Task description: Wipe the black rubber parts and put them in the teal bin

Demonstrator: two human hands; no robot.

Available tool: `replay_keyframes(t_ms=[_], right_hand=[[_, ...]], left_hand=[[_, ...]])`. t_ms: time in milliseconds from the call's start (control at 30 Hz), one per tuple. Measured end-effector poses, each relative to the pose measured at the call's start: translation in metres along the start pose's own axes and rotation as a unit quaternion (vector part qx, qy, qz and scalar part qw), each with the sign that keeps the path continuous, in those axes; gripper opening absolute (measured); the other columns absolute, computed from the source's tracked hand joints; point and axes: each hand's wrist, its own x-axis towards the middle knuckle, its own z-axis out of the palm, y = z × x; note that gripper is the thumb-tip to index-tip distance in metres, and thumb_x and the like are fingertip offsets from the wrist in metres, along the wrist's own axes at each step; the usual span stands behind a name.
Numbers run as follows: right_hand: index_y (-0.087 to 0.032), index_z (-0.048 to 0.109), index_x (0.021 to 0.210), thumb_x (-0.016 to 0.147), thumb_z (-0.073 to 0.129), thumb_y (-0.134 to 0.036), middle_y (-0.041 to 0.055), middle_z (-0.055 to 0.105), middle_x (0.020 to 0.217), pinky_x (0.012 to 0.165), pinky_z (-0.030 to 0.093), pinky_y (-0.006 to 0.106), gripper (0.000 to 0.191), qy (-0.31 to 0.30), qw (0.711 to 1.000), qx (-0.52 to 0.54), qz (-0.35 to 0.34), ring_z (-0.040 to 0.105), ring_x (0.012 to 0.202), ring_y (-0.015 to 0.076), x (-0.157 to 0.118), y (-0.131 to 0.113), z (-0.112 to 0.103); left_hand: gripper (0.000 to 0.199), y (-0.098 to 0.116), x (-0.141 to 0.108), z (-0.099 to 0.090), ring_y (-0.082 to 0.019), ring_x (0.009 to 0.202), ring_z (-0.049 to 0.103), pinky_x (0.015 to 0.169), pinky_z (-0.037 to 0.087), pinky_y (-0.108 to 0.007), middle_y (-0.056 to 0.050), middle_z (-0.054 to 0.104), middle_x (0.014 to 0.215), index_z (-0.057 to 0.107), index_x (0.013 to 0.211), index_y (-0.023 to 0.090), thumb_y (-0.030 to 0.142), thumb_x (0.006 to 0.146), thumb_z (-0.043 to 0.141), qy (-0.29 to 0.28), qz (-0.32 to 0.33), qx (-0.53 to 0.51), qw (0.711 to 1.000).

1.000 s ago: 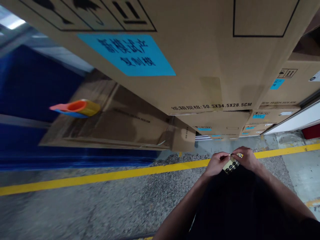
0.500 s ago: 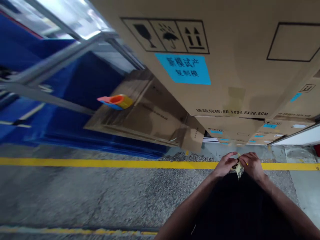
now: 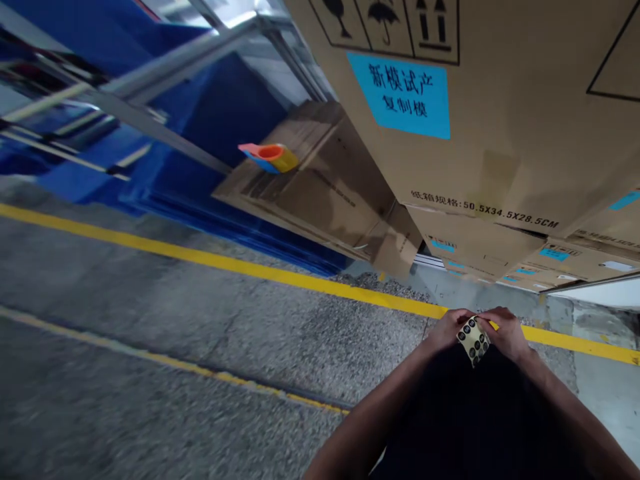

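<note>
A small pale yellow sheet with round black stickers [image 3: 473,341] hangs in front of the dark clothing at the lower right. My left hand [image 3: 450,328] pinches its upper left edge, fingers closed. On its upper right edge, the fingers of my right hand [image 3: 505,331] are pressed together, close to the left fingertips. Both hands are low, over the yellow floor line [image 3: 300,279]. Beyond them stand stacked cardboard cartons [image 3: 530,160], the nearest bearing a blue label [image 3: 405,97].
Flattened cardboard [image 3: 345,187] leans at the centre, with an orange, yellow and blue tape dispenser [image 3: 273,157] on it. Blue panels [image 3: 200,127] and a metal frame [image 3: 175,57] stand at the left. Grey floor [image 3: 250,340] spreads across the lower left.
The view has tilted and shifted, so the cartons sit higher and further right. The sticker sheet now faces the camera more fully, its round stickers showing. Both hands still hold it.
</note>
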Motion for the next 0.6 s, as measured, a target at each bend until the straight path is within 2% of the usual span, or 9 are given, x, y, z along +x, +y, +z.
replay_keyframes(t_ms=[67, 133, 233, 333, 467, 600], right_hand=[[-0.025, 0.078, 0.094, 0.1, 0.056, -0.036, 0.0043, 0.078, 0.09, 0.082, 0.05, 0.034, 0.026, 0.005, 1.0, 0.013, 0.001, 0.071, 0.084, 0.0214, -0.003, 0.005, 0.003], [-0.025, 0.078, 0.091, 0.099, 0.057, -0.036, 0.0048, 0.078, 0.088, 0.082, 0.051, 0.034, 0.025, 0.014, 0.999, 0.035, 0.016, 0.071, 0.083, 0.0212, -0.007, 0.011, 0.006], [-0.023, 0.077, 0.092, 0.096, 0.059, -0.038, 0.0051, 0.077, 0.088, 0.081, 0.053, 0.032, 0.023, 0.025, 0.995, 0.077, 0.06, 0.071, 0.082, 0.0204, -0.01, 0.021, 0.014], [-0.022, 0.077, 0.092, 0.094, 0.061, -0.041, 0.0056, 0.076, 0.087, 0.079, 0.054, 0.031, 0.025, 0.029, 0.989, 0.108, 0.098, 0.07, 0.079, 0.0197, -0.01, 0.028, 0.024], [-0.02, 0.077, 0.093, 0.092, 0.06, -0.047, 0.0075, 0.076, 0.09, 0.078, 0.055, 0.031, 0.032, 0.068, 0.976, 0.126, 0.166, 0.069, 0.077, 0.0195, -0.01, 0.029, 0.037], [-0.018, 0.077, 0.094, 0.087, 0.064, -0.054, 0.008, 0.076, 0.088, 0.077, 0.055, 0.032, 0.039, 0.114, 0.946, 0.134, 0.274, 0.068, 0.076, 0.0201, -0.016, 0.031, 0.059]], left_hand=[[0.022, -0.01, -0.002, 0.007, -0.019, 0.076, 0.066, 0.072, 0.05, -0.028, -0.008, 0.076, 0.084, 0.075, 0.086, 0.012, 0.028, 0.07, 0.074, 0.025, 0.01, 0.008, 1.0], [0.023, -0.022, -0.004, 0.014, -0.018, 0.075, 0.066, 0.073, 0.05, -0.028, -0.008, 0.076, 0.083, 0.075, 0.083, 0.013, 0.035, 0.076, 0.072, 0.069, 0.002, 0.011, 0.998], [0.034, -0.041, -0.007, 0.022, -0.018, 0.073, 0.065, 0.071, 0.05, -0.028, -0.008, 0.075, 0.08, 0.075, 0.084, 0.013, 0.045, 0.086, 0.063, 0.142, -0.04, 0.035, 0.988], [0.039, -0.064, -0.014, 0.021, -0.018, 0.073, 0.066, 0.072, 0.05, -0.027, -0.008, 0.076, 0.081, 0.074, 0.086, 0.013, 0.047, 0.091, 0.056, 0.184, -0.077, 0.079, 0.977], [0.041, -0.1, -0.028, 0.001, -0.019, 0.075, 0.067, 0.072, 0.049, -0.028, -0.009, 0.076, 0.081, 0.074, 0.087, 0.012, 0.046, 0.093, 0.053, 0.175, -0.109, 0.129, 0.97], [0.037, -0.147, -0.04, -0.041, -0.018, 0.073, 0.064, 0.07, 0.046, -0.028, -0.009, 0.075, 0.081, 0.074, 0.087, 0.011, 0.039, 0.095, 0.05, 0.122, -0.155, 0.2, 0.96]])
